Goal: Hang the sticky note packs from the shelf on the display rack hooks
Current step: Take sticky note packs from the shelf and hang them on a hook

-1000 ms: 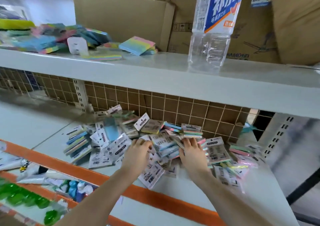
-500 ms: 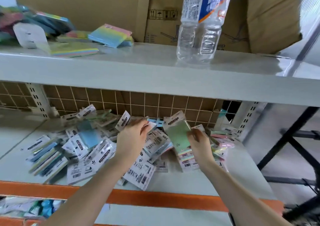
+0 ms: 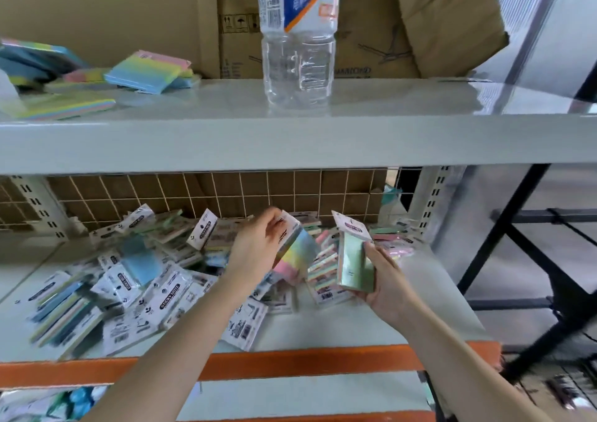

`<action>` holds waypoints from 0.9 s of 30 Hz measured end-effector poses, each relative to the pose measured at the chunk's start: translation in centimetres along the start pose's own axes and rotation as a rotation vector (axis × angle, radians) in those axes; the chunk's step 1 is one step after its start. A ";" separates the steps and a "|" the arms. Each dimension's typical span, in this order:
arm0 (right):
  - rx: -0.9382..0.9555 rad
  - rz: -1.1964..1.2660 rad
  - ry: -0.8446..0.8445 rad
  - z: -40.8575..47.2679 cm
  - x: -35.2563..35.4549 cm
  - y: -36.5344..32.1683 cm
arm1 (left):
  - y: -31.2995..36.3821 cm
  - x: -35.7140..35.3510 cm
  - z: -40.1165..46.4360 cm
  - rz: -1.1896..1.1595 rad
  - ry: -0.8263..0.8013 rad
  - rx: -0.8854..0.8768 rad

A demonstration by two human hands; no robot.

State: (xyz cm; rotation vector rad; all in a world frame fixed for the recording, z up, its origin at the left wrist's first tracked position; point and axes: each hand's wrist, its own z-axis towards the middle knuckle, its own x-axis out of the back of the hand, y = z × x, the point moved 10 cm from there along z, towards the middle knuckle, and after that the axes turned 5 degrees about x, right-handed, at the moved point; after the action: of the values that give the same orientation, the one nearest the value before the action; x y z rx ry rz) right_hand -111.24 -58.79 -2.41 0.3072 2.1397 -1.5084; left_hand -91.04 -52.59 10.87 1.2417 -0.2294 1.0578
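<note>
— Over the lower shelf (image 3: 371, 328), what do my hands have?
— My left hand (image 3: 255, 247) grips a rainbow pack (image 3: 295, 253); my right hand (image 3: 386, 284), at three o'clock from it, is curled round a green pack (image 3: 353, 263), held upright.
— And the others?
— The pile (image 3: 135, 279) lies on the shelf toward nine o'clock. At twelve, a bottle (image 3: 297, 43) stands on the upper shelf (image 3: 387, 137).
</note>
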 end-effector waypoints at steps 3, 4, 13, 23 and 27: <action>0.032 -0.011 -0.036 -1.2 1.6 -2.1 | 2.6 -2.7 -0.1 -0.065 -0.136 0.013; 0.038 -0.008 -0.051 -1.7 2.3 -2.9 | 3.7 -3.6 -0.1 -0.100 -0.173 0.020; 0.072 -0.017 -0.136 -7.9 10.0 -9.1 | 15.6 -12.7 -3.8 -0.298 -0.502 -0.024; 0.236 -0.284 0.030 -15.1 21.7 -15.1 | 25.7 -21.5 -11.4 -0.553 -0.631 0.160; 0.307 -0.206 0.099 -17.7 26.3 -18.2 | 30.0 -22.6 -13.8 -0.773 -0.472 0.193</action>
State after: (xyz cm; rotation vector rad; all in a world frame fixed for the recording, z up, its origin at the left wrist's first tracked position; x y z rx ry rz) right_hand -146.66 -51.54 3.42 0.2773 2.0616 -1.9840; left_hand -131.04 -54.46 10.59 1.5616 0.0086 0.1151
